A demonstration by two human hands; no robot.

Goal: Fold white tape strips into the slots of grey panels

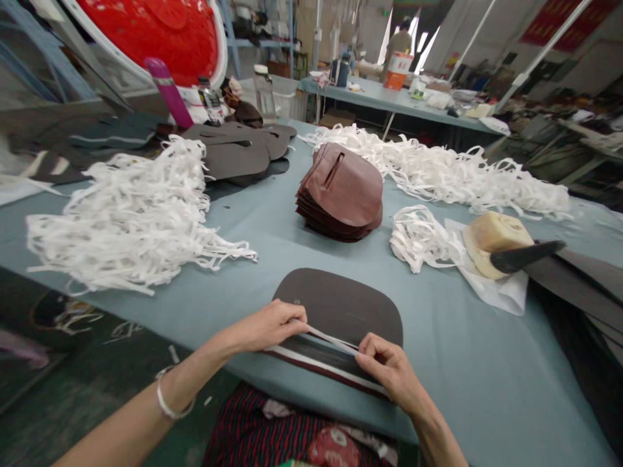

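Note:
Between my two hands a narrow white strip (pixel 331 339) is stretched above a dark grey rounded panel (pixel 341 299). My left hand (pixel 278 323) is closed, pinching the strip's left end over the panel's left part. At the other end, my right hand (pixel 382 363) pinches the strip with curled fingers near the panel's right edge. Along the panel's near side runs another white band (pixel 321 366) with a dark red edge beneath it, close to the table's front. Whether the stretched strip touches the panel is hard to make out.
A stack of brown slotted leather pieces (pixel 345 188) stands beyond the panel. White strip heaps lie left (pixel 131 220), at the back (pixel 438 165) and right (pixel 423 237). A yellowish block (pixel 499 233) with a black-handled tool (pixel 528 256) sits right. Grey pieces (pixel 233 152) lie back left.

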